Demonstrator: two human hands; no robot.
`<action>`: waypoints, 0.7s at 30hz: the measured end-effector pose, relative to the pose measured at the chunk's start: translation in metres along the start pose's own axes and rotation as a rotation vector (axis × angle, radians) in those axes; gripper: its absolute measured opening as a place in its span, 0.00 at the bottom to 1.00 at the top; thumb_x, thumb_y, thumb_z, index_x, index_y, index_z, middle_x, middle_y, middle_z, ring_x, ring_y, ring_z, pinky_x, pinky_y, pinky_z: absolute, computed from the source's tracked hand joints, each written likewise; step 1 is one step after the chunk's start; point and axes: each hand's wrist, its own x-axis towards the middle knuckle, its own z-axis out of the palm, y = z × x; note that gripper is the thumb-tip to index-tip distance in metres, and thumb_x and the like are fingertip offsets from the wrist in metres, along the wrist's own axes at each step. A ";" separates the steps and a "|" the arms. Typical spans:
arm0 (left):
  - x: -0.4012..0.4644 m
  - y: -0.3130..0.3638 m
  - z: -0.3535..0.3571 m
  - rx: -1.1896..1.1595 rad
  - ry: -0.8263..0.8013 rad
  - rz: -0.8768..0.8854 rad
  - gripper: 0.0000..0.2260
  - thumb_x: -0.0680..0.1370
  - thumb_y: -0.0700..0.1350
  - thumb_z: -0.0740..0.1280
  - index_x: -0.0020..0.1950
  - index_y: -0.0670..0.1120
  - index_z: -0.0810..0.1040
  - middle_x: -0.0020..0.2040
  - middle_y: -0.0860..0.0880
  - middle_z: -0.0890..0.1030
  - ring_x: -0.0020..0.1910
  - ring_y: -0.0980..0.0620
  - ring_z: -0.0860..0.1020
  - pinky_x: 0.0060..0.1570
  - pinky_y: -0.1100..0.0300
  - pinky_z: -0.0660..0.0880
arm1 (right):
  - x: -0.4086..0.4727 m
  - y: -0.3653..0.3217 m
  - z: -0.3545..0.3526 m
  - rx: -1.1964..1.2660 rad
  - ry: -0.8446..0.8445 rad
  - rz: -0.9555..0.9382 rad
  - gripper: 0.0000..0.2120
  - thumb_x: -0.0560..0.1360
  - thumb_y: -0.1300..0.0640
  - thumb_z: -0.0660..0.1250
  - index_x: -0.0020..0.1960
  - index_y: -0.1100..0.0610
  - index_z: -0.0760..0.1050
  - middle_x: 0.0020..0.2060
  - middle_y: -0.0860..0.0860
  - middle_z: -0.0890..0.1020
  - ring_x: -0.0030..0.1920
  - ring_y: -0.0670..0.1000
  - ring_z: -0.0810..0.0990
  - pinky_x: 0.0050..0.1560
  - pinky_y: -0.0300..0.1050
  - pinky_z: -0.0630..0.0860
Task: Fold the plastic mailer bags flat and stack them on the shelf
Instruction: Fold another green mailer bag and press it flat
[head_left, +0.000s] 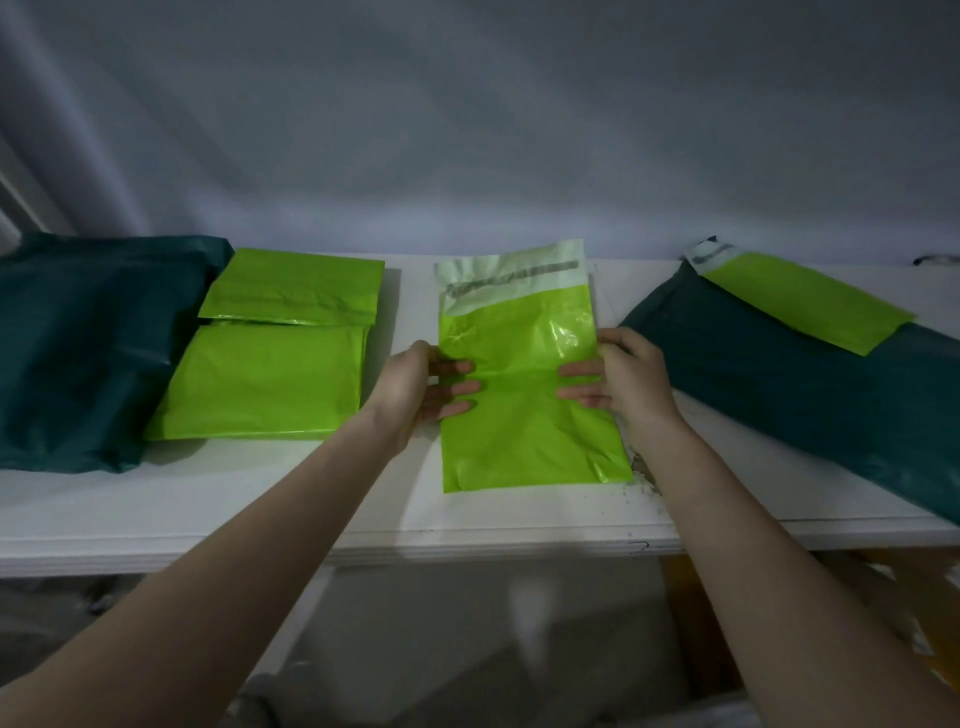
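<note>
Progress is judged to be partial. One lime-green mailer bag (524, 384) lies unfolded at full length on the white shelf (311, 499), its white adhesive flap (511, 278) pointing toward the wall and its bottom edge near the shelf's front lip. It is taken as the landmark.

Both of its long sides are held at mid-length. The left hand (415, 387) is laid against the left edge with its fingers (457, 387) spread flat on the plastic; the right hand (618, 376) is set likewise on the right edge, its fingers (582, 384) extended over the surface. Whether the thumbs are tucked beneath the film cannot be told, so a pinch cannot be confirmed. A faint crease is seen running across the bag between the fingertips, and a fold there is judged to be the step in hand.

Just left of this bag, two folded lime-green mailers (270, 343) are seen, the farther one overlapping the nearer; these are counted as done. Beyond them, a dark teal mailer pile (88, 343) is seen. Right of the landmark bag, another dark teal mailer (810, 405) lies with an unfolded lime-green mailer (810, 306) on top; these are judged to remain.

No container is seen; the bags all appear flat, and nothing can be told of any contents.
</note>
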 end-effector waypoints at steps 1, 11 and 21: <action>0.000 0.000 0.000 0.001 -0.007 -0.010 0.13 0.80 0.42 0.50 0.47 0.42 0.72 0.44 0.45 0.80 0.38 0.49 0.80 0.31 0.61 0.80 | 0.000 -0.002 0.000 0.043 -0.014 0.002 0.10 0.80 0.60 0.52 0.56 0.55 0.70 0.37 0.56 0.83 0.27 0.53 0.82 0.25 0.38 0.71; 0.006 -0.005 -0.003 0.095 0.034 -0.004 0.25 0.82 0.54 0.50 0.59 0.33 0.72 0.43 0.40 0.80 0.29 0.54 0.82 0.30 0.62 0.80 | 0.004 -0.006 -0.004 0.122 -0.064 0.254 0.16 0.81 0.51 0.51 0.44 0.57 0.71 0.37 0.55 0.81 0.32 0.54 0.80 0.34 0.43 0.75; 0.004 -0.009 -0.004 0.353 0.092 0.118 0.05 0.74 0.41 0.71 0.39 0.41 0.82 0.25 0.51 0.79 0.21 0.61 0.74 0.24 0.71 0.72 | 0.001 -0.006 -0.013 0.183 0.008 0.288 0.09 0.79 0.59 0.59 0.43 0.63 0.73 0.36 0.59 0.79 0.27 0.55 0.80 0.28 0.44 0.79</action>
